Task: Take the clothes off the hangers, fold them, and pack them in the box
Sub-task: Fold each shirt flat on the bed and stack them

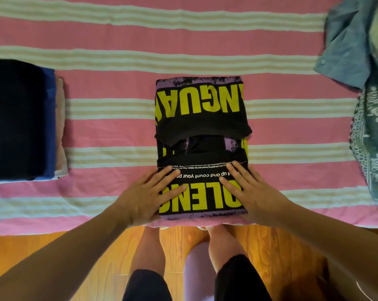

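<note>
A black T-shirt [202, 118] with big yellow letters and purple edges lies folded into a narrow strip in the middle of the bed, its near end folded over. My left hand [149, 196] lies flat on the near left part of the shirt, fingers straight and spread. My right hand [246, 192] presses flat on the near right part in the same way. A stack of folded clothes [20, 120], black on top with blue and pale layers under it, sits at the left. No hanger and no box are in view.
The bed has a pink sheet with pale stripes [118, 88]. A heap of unfolded clothes [362, 61], blue-grey shirt and patterned teal cloth, lies at the right edge. Below the bed edge are a wooden floor [42, 253] and my legs.
</note>
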